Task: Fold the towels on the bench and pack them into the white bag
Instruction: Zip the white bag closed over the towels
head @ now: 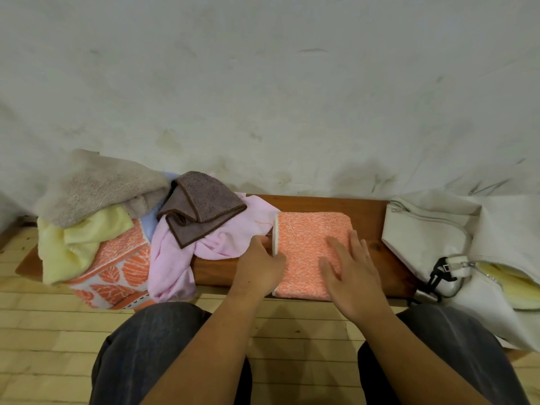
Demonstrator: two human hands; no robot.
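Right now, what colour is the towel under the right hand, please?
The towel is orange-and-white speckled; head view.

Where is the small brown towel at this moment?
The brown towel lies left of centre in the head view, on top of the pink towel, right of the beige towel.

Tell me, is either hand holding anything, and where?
Right hand presses flat on the orange towel, gripping nothing. Left hand meets its white left edge; grip unclear.
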